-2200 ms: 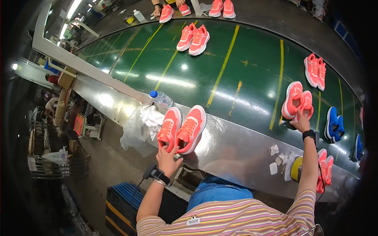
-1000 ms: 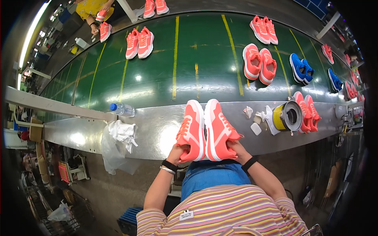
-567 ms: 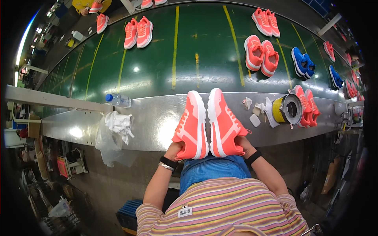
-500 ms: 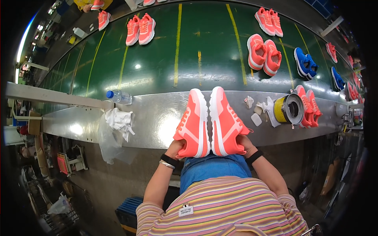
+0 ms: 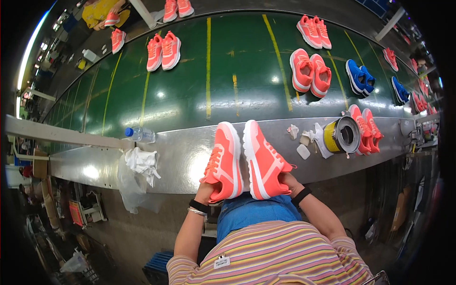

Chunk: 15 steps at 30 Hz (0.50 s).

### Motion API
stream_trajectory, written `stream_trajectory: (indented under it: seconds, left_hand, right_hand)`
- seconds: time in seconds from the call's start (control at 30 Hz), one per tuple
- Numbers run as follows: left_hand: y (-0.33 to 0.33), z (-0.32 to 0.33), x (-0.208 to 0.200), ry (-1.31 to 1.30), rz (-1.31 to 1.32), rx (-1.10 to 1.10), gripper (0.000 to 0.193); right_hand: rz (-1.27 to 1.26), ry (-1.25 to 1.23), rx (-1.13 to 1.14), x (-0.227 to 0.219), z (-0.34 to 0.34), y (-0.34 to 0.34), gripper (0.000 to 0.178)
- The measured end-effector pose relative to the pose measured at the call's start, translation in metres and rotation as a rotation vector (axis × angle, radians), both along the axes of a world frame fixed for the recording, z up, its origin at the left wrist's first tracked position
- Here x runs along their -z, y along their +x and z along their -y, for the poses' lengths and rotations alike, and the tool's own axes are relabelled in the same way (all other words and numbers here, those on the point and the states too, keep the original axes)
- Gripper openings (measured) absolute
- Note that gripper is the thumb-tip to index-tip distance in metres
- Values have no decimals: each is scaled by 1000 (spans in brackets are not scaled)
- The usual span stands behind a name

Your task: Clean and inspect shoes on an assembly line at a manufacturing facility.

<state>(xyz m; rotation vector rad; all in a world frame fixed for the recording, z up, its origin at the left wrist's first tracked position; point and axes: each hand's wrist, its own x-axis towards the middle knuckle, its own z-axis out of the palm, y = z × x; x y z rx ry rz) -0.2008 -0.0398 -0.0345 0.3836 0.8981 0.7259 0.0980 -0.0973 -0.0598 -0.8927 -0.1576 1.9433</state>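
Note:
Two coral-pink sneakers with white soles are held side by side over the near edge of the metal bench, toes pointing away from me and soles turned partly toward each other. My left hand (image 5: pixel 204 192) reaches into the heel opening of the left sneaker (image 5: pixel 225 159), its fingers mostly hidden by the shoe. Inside the collar of the right sneaker (image 5: pixel 264 164) is my right hand (image 5: pixel 290 182), with its fingertips out of sight. A narrow gap separates the two shoes.
Beyond the metal ledge (image 5: pixel 185 145), a green belt (image 5: pixel 190 95) carries pink sneakers (image 5: pixel 311 73) and blue sneakers (image 5: pixel 360 77). A tin (image 5: pixel 342 135), white scraps and another pink pair stand right; a bottle (image 5: pixel 141 134) and crumpled tissue (image 5: pixel 142 161) left. A person (image 5: pixel 105 14) handles a shoe across the belt.
The view has shifted, so the bench and belt sit lower in it. Both sneakers stay in my hands; the left one has rolled slightly, showing more of its laces, and their gap has widened a little.

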Motion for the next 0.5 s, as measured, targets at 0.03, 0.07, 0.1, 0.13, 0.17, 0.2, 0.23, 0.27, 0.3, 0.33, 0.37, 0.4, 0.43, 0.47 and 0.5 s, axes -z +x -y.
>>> stream_trajectory:
  seconds: [0.03, 0.07, 0.1, 0.13, 0.17, 0.2, 0.23, 0.27, 0.3, 0.33, 0.37, 0.4, 0.43, 0.47, 0.5]
  left_hand:
    - [-4, -6, 8, 96, -195, -24, 36]
    - [-7, -12, 14, 194, -388, -48, 36]
    - [-13, -17, 18, 337, -608, -1, 38]
    - [-36, -16, 44, 434, -718, 6, 43]
    - [-41, -22, 42, 423, -602, -8, 48]
    - [-26, -23, 3, 349, -726, 16, 56]
    - [-41, -11, -4, 760, -1415, 113, 64]
    - [-26, -14, -57, 892, -1370, 127, 67]
    - [-13, -11, -91, 942, -1193, 88, 66]
    - [2, -6, -108, 975, -1020, 44, 66]
    - [21, -3, -110, 820, -852, 129, 66]
    - [42, -4, -109, 663, -682, 210, 65]
    - [63, -8, -111, 489, -499, 310, 64]
    - [83, -9, -94, 576, -590, 352, 60]
    - [93, -6, -83, 305, -359, 254, 58]
  right_hand:
    - [15, 3, -21, 2, -2, -3, 35]
    - [20, 7, -2, -1, -4, -7, 35]
    - [14, -19, -13, -3, -7, -13, 34]
    - [5, -44, -35, -7, -10, -22, 34]
    - [44, -40, -19, -7, -12, -26, 33]
    - [87, -47, 16, -6, -12, -24, 32]
    - [83, -14, 6, -15, -14, -28, 30]
    - [92, -24, 48, -17, -14, -25, 30]
    - [68, -22, 51, -23, -14, -27, 30]
    - [43, -22, 43, -26, -13, -30, 30]
    - [-2, -51, 55, -26, -13, -31, 34]
    - [-2, -53, 61, -28, -12, -33, 34]
    - [52, 24, 29, -33, -11, -38, 35]
    - [109, 102, -4, -40, -11, -41, 37]
    - [156, 83, -67, -52, -15, -40, 41]
